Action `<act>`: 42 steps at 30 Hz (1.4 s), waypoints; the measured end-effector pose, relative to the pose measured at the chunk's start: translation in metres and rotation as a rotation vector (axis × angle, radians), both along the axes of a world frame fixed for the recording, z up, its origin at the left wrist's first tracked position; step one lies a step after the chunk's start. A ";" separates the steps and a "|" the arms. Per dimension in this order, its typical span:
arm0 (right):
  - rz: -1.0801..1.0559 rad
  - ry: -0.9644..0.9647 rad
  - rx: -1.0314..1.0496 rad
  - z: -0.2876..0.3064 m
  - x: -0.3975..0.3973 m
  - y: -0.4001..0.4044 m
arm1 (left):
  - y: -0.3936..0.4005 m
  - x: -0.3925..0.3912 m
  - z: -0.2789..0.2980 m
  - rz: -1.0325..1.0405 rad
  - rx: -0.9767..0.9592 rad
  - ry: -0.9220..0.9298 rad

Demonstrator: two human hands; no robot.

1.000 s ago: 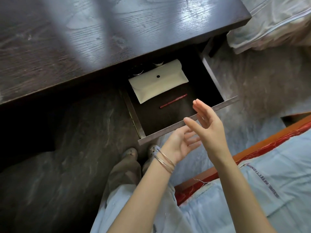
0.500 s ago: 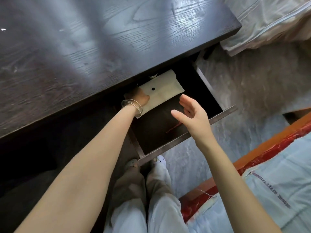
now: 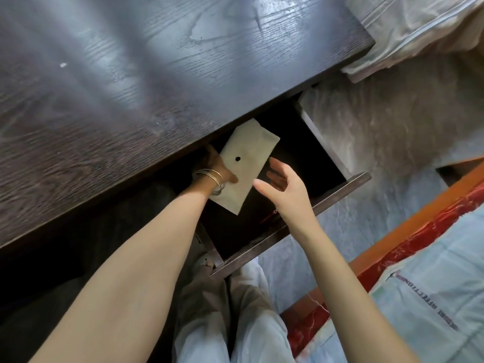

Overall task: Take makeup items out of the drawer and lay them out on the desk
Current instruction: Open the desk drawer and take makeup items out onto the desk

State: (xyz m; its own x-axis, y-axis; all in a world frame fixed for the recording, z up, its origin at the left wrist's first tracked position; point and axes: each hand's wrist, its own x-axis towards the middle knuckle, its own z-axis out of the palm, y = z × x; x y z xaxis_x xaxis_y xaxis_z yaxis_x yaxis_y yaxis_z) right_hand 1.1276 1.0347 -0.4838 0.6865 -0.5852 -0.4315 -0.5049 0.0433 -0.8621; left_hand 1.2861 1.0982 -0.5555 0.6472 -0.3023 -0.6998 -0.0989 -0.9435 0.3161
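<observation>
A cream pouch (image 3: 245, 163) with a black snap button is tilted up inside the open dark drawer (image 3: 337, 187). My left hand (image 3: 218, 166), bangles on its wrist, grips the pouch's left edge, the thumb on top. My right hand (image 3: 284, 187) hovers open just right of the pouch, fingers spread, not touching it. A thin red pencil (image 3: 268, 217) lies on the drawer bottom, mostly hidden under my right wrist. The back of the drawer is hidden beneath the dark wooden desk top (image 3: 131, 87).
The drawer's front rail (image 3: 288, 226) juts out over my legs in pale trousers (image 3: 235, 323). A bed with an orange-red frame (image 3: 392, 244) and pale blue cover stands at the right. Folded pale cloth (image 3: 408, 30) lies beyond the desk's right end.
My left hand went from the drawer front into the drawer, took the pouch's left edge and turned it, raising it. My right hand moved slightly toward the pouch.
</observation>
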 end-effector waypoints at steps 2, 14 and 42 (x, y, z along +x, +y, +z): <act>-0.047 -0.003 0.016 -0.001 0.000 0.000 | -0.002 -0.009 0.010 -0.123 -0.057 -0.122; -0.344 -0.466 -0.141 0.076 -0.015 0.029 | 0.022 -0.077 0.197 -0.283 -0.788 -0.412; -0.027 0.007 -0.304 0.044 -0.002 -0.026 | 0.002 -0.080 0.114 -0.144 -0.589 -0.299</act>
State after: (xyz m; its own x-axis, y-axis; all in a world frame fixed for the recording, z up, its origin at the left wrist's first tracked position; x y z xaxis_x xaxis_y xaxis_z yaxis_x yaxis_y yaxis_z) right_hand 1.1256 1.0084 -0.4401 0.6665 -0.7064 -0.2381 -0.5128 -0.2026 -0.8342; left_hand 1.2066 1.0998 -0.4420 0.7126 -0.6758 -0.1887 -0.3739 -0.5933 0.7129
